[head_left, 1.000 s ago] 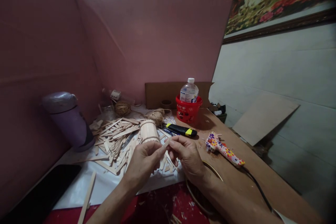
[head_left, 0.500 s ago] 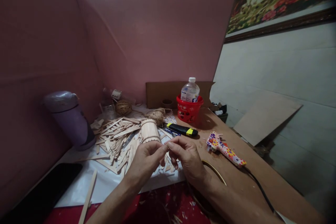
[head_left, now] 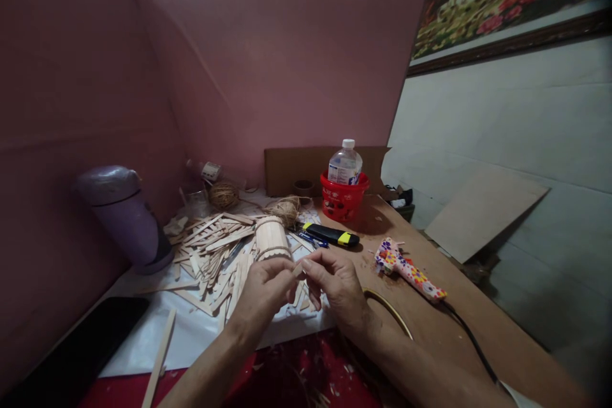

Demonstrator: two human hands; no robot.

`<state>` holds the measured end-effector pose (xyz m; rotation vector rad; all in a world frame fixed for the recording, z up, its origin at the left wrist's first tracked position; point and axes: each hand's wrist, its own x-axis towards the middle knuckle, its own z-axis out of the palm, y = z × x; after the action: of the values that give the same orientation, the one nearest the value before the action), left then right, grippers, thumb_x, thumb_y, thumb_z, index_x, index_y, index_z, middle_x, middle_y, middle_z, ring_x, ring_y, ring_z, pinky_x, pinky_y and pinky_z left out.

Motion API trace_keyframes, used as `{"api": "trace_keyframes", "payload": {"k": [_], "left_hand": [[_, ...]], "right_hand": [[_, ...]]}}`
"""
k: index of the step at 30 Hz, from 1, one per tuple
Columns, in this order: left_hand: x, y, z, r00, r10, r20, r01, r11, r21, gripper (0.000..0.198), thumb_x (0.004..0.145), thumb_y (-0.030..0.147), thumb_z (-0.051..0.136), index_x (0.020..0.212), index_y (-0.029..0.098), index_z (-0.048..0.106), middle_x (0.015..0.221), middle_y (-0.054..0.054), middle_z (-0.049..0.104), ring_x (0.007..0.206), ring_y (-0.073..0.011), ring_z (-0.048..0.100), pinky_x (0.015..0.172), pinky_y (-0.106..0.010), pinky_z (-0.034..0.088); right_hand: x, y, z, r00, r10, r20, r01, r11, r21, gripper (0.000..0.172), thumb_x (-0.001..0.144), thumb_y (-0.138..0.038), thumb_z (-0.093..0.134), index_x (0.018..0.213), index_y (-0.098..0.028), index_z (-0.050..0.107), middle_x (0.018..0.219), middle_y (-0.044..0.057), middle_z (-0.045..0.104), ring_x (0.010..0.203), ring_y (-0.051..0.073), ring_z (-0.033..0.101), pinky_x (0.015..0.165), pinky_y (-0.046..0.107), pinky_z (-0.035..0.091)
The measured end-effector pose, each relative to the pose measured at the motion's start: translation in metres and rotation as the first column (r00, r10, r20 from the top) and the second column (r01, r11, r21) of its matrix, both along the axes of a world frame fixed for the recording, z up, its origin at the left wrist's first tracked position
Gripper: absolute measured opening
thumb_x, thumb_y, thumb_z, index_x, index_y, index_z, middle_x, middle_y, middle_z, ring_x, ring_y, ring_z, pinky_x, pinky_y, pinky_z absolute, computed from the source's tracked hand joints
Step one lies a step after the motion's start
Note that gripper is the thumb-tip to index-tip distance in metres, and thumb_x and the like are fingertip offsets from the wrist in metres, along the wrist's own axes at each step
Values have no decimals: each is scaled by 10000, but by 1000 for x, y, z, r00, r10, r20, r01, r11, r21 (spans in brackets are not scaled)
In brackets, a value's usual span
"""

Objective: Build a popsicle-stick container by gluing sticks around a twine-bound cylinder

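Left hand (head_left: 262, 290) and right hand (head_left: 335, 284) meet above the worktop (head_left: 430, 325); fingers of both pinch a small wooden stick piece (head_left: 298, 271), apparently; stick pile (head_left: 215, 255) just behind.

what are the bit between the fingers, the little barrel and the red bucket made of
Bit: pale, matte, apparently bare wood like the scattered sticks.
Little barrel: same flat sticks side by side, unpainted wood.
Red bucket: smooth, shiny, probably plastic.

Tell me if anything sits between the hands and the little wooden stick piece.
Nothing visible does. The left hand and the right hand both already pinch the wooden stick piece at their fingertips; the stick barrel stands beyond them.
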<state>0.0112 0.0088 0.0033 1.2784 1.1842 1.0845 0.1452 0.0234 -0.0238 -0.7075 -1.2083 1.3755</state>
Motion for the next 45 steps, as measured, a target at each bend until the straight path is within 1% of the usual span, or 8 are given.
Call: {"api": "trace_keyframes", "payload": {"k": [2, 4, 8, 11, 17, 23, 35, 45], "left_hand": [[-1, 1, -2, 999, -45, 6, 45, 999, 1, 272, 685, 390, 647, 643, 122, 623, 484, 17, 530, 372, -41, 322, 359, -177, 192], [-2, 3, -4, 994, -107, 28, 107, 994, -15, 358, 695, 474, 664, 729, 118, 642, 469, 23, 527, 345, -46, 328, 333, -177, 198], [-5, 5, -5, 968, -181, 172, 197, 977, -83, 438, 681, 574, 672, 717, 142, 609, 360, 112, 325, 303, -22, 164, 300, -163, 105], [-6, 5, -1, 948, -197, 250, 230, 966, -114, 447, 632, 572, 719, 658, 146, 586, 355, 131, 261, 316, -11, 120, 303, -153, 73], [-9, 4, 3, 938, -220, 269, 259, 959, -117, 438, 638, 557, 729, 646, 146, 579, 365, 128, 263, 330, -9, 116, 306, -152, 62], [-8, 5, 2, 934, -227, 276, 264, 959, -104, 444, 637, 562, 729, 621, 153, 557, 351, 133, 253, 321, -7, 100, 303, -161, 54], [-10, 5, -4, 944, -234, 232, 258, 963, -77, 430, 699, 560, 682, 633, 159, 544, 367, 125, 267, 328, -19, 108, 325, -188, 44], [-10, 3, 5, 953, -220, 209, 242, 966, -85, 435, 685, 557, 687, 610, 157, 532, 375, 117, 292, 340, -18, 107, 337, -192, 40]], "right_hand": [[1, 3, 1, 998, -43, -36, 43, 999, -11, 269, 770, -390, 686, 691, -143, 614, 442, -74, 496, 319, 33, 378, 318, 147, 313], [3, 6, 2, 994, -77, -82, 75, 997, -25, 256, 768, -382, 690, 699, -147, 617, 452, -79, 492, 315, 28, 375, 309, 138, 312], [5, 8, 3, 991, -43, -125, 42, 999, -12, 252, 763, -390, 690, 747, -142, 646, 520, -54, 547, 350, 37, 420, 311, 139, 356], [5, 8, 4, 988, 35, -152, -33, 999, 19, 237, 740, -363, 717, 792, -136, 669, 565, -27, 610, 378, 53, 483, 316, 142, 391], [7, 11, 6, 978, 130, -164, -126, 991, 35, 203, 729, -303, 749, 807, -133, 671, 591, 0, 676, 389, 79, 572, 314, 139, 428], [8, 11, 6, 958, 205, -201, -202, 979, 33, 196, 753, -298, 743, 809, -136, 649, 606, 4, 689, 407, 86, 597, 324, 140, 457], [7, 10, 1, 962, 211, -174, -210, 977, 24, 214, 771, -318, 731, 822, -142, 622, 608, -8, 671, 406, 82, 571, 381, 185, 504], [7, 10, 3, 949, 245, -199, -238, 970, 59, 173, 775, -286, 724, 809, -132, 651, 658, 23, 704, 458, 116, 634, 425, 221, 541]]}}
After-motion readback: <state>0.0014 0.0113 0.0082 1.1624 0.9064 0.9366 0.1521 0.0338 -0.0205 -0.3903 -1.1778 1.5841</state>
